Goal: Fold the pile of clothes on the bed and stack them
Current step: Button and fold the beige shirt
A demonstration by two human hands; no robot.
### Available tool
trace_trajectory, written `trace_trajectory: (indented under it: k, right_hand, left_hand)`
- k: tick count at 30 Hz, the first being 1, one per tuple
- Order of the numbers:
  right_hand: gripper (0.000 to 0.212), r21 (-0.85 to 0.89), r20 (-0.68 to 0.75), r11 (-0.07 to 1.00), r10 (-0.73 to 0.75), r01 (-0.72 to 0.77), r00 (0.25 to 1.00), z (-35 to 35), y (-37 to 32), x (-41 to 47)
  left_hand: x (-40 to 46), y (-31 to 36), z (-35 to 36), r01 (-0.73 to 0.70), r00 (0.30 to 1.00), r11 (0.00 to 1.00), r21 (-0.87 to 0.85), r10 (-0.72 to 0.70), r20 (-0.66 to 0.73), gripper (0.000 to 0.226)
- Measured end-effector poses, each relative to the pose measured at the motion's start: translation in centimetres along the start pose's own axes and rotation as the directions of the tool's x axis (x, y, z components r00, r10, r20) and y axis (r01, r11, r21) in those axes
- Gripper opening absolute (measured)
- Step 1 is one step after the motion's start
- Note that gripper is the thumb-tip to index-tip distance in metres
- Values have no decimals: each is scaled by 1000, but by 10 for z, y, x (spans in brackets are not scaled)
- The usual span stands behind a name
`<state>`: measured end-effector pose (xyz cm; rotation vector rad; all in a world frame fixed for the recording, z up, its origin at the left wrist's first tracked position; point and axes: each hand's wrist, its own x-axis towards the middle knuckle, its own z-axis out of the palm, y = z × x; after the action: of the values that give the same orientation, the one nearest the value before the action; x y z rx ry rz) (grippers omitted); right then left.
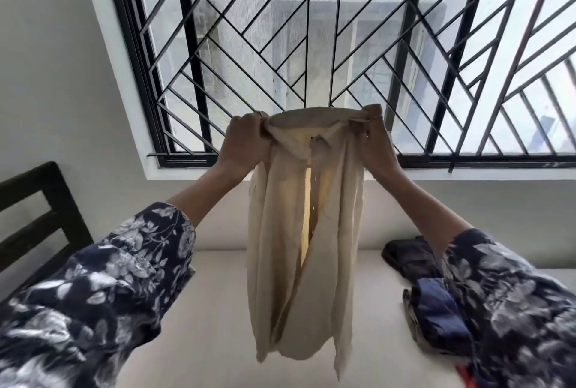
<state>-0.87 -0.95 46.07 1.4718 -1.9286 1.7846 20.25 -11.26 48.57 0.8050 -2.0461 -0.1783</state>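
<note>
Up at the centre of the frame, both hands hold a cream garment (304,231) by its top edge in front of the barred window (311,29). At centre left the left hand (246,141) has its fingers curled round a bunched corner of the cloth, and just right of centre the right hand (375,135) pinches the opposite corner, so the top edge stretches between them. From there the garment hangs down in long loose folds with a narrow gap down its middle, its lower end dangling over the pale bed (202,309) in the lower half of the frame; whether it touches the bed cannot be told. Both forearms wear dark floral sleeves (93,288). At lower right, a pile of dark and blue clothes (433,303) lies on the bed, partly behind the right sleeve. A dark wooden headboard (37,219) stands at the left edge.
</note>
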Motion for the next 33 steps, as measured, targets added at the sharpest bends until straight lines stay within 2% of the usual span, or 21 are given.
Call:
trace_trajectory:
  k: [3,6,8,10,14,17,20,24,27,30,33]
  right_hand:
    - [24,-114,-78,984,-148,139,986,-1,0,-18]
    - [27,-236,-57,936,-280,260,958,-9,1,-36]
    - [23,-297,-23,907,-319,298,947,-18,-2,-52]
    - [24,-331,16,875,-369,353,929,-29,-3,-73]
    - [26,-262,73,889,-369,375,926,-61,-6,-109]
    - [32,-189,87,902,-379,389,921,-80,-11,-120]
    - [23,-89,74,917,-383,389,921,-94,-23,-115]
    - [30,85,31,938,-340,336,940,-95,-40,-87]
    - [23,215,99,955,-231,206,968,-79,-33,-58]
    - [13,195,210,981,-46,4,977,-39,25,-38]
    - [12,102,369,971,166,-218,914,17,126,-49]
  left_hand:
    - [-10,1,3,17,996,999,52,-12,-93,16]
    - [-39,9,7,-14,985,992,-126,-9,-175,16]
    - [-64,12,8,7,988,965,-261,-47,-145,17]
    - [-89,11,7,-19,993,956,-292,-15,-115,21]
    - [-118,18,-9,-111,989,971,-212,87,-120,14]
    - [-126,32,-30,-177,982,967,-184,160,-103,19]
    - [-119,46,-44,-136,989,961,-240,118,-91,18]
    - [-85,56,-49,-91,994,934,-345,63,-91,16]
    - [-51,40,-30,-32,999,935,-353,31,-10,19]
    - [-34,-7,27,64,990,955,-291,-25,136,35]
    - [-59,-77,117,196,950,966,-168,-144,279,35]
